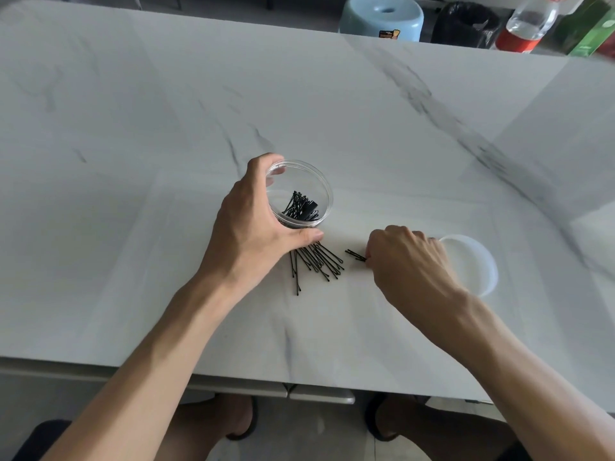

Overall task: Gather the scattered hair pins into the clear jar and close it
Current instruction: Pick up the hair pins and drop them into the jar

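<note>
A clear round jar [319,181] stands open on the white marble table [166,128], with several black hair pins inside it. My left hand [256,224] wraps around the jar's left side. Just in front of the jar lies a loose pile of black hair pins [316,261]. My right hand [406,261] is to the right of the pile, its fingertips pinched on a few hair pins [354,254] that stick out to the left. The jar's white lid [476,261] lies flat on the table behind my right hand, partly hidden by it.
At the table's far right corner stand a clear bottle with a red label [529,24] and a green box [589,28]. Beyond the far edge are a light blue stool [382,18] and a black bin [466,24]. The near table edge runs below my forearms.
</note>
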